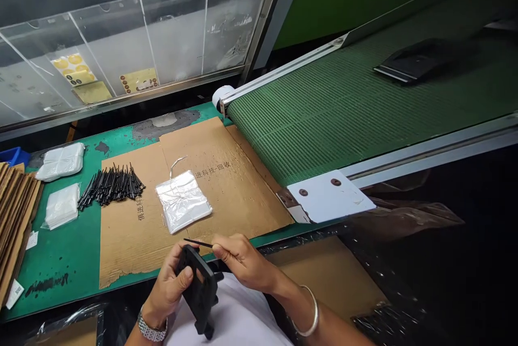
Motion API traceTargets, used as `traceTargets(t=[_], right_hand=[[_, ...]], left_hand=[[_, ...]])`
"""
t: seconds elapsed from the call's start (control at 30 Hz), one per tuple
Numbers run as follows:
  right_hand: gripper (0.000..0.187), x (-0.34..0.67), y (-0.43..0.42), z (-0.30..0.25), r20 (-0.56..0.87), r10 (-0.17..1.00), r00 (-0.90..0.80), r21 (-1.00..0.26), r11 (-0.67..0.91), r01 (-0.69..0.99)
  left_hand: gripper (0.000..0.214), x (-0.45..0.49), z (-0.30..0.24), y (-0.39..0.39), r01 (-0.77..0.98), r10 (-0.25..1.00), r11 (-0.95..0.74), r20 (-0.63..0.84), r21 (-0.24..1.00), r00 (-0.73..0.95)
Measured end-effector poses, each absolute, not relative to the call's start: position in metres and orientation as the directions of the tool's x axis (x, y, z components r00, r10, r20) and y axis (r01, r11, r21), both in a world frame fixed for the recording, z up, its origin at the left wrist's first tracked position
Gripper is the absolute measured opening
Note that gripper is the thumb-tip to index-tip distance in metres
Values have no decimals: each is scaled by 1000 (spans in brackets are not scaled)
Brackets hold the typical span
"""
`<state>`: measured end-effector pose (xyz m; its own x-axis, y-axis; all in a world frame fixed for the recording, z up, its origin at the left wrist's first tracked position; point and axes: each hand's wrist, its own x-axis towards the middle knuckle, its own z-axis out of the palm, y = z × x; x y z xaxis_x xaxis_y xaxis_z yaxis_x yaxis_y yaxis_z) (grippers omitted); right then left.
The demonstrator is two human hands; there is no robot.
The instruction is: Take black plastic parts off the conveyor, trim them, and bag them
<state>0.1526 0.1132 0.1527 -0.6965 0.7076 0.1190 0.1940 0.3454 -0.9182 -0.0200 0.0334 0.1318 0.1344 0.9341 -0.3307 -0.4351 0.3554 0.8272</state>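
My left hand is closed on the edge of a black plastic part, a flat frame with openings and short pegs, tilted in front of my body. Between thumb and fingers, my right hand pinches a thin black rod. The rod's free end points left, just above the top of the plastic part; whether they touch I cannot tell. Beyond my hands lies a tied stack of clear plastic bags on a flat cardboard sheet. A pile of black rods lies at the cardboard's left edge.
A green conveyor belt slopes up to the right, carrying a dark plastic part. More bag stacks lie at left on the green table, beside upright cardboard pieces. An open carton stands below, to my right.
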Motion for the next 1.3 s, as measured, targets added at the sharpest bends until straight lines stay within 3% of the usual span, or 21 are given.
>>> traceTargets(t=[0.17,0.33,0.5,0.67,0.87,0.93,1.03,1.1,1.2,1.3], right_hand=[[37,156,112,173,234,601,-764,-872,478,109],[34,153,109,181,305,533,-789,-813,577,76],[32,153,111,179,311,490,-814,-788,612,67],[31,157,111,176,327,401,-856,-794,608,-18],[34,167,103,176,313,327,-891,-809,583,-70],[36,170,101,174,319,352,-880,-828,555,-79],[41,171,101,171,286,575,-767,-901,433,-11],[44,168,103,170,170,705,-688,-962,270,39],[55,161,108,169,-17,698,-716,-994,68,90],[39,156,112,166,-103,681,-725,-980,56,191]], left_hand=[[39,-29,135,33,-153,974,182,-156,971,166],[35,-26,155,37,-82,985,54,-40,995,170],[34,-26,156,33,-141,983,173,-163,975,80],[38,-27,141,26,-350,935,321,-354,880,-33],[38,-26,140,35,-416,938,292,-344,861,-54],[36,-27,141,39,-400,939,290,-338,870,-55],[34,-28,143,45,-282,942,303,-332,910,-58],[32,-28,148,50,-153,949,291,-306,944,-79],[32,-24,161,56,14,974,218,-216,976,-67],[40,-19,170,61,119,994,96,-88,988,-69]])
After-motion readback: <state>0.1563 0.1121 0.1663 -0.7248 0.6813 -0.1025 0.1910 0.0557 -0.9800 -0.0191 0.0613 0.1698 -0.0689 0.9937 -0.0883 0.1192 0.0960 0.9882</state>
